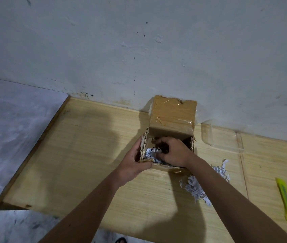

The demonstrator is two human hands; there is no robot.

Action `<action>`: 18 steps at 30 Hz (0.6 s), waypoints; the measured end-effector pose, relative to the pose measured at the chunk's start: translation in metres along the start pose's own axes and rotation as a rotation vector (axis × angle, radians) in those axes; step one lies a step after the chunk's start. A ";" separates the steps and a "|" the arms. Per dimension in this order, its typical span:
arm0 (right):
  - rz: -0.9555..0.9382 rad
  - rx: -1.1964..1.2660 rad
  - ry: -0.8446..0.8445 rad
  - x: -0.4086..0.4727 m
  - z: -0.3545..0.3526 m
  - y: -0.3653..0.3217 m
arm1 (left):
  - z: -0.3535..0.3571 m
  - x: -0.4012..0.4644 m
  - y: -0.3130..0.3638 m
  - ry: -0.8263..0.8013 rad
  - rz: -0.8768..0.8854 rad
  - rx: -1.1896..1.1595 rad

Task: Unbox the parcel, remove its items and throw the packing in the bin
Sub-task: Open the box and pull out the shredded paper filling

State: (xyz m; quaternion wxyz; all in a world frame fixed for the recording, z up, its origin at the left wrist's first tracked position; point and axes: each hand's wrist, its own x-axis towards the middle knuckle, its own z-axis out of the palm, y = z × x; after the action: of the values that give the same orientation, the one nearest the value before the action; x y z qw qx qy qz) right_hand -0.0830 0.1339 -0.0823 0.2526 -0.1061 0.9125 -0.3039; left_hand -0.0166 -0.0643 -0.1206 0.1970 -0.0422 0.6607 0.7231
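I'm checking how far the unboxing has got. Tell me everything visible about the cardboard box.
The cardboard box is small, brown and upright on the wooden table by the wall. Its taped lid flap stands open at the back, and its cut edges are ragged. Shredded paper shows inside. The left hand grips its near-left corner; the right hand reaches inside.
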 end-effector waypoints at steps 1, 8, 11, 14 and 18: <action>-0.017 -0.002 -0.003 -0.001 0.002 -0.002 | 0.000 0.000 0.000 0.000 0.007 -0.002; -0.103 0.083 0.008 -0.004 0.003 0.002 | -0.002 0.005 -0.009 -0.005 -0.005 0.005; -0.060 0.128 -0.042 0.000 -0.001 -0.003 | -0.002 0.007 -0.009 -0.002 -0.007 0.001; -0.020 0.068 -0.183 0.001 0.003 -0.010 | -0.001 0.006 -0.009 -0.006 0.001 -0.009; 0.010 0.200 -0.209 -0.005 0.005 -0.008 | -0.002 0.006 -0.009 -0.005 -0.004 0.017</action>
State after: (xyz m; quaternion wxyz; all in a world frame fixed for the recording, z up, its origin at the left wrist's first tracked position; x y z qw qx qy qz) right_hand -0.0755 0.1270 -0.0794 0.3568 -0.1070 0.8470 -0.3792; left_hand -0.0194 -0.0647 -0.1309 0.2005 -0.0401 0.6662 0.7171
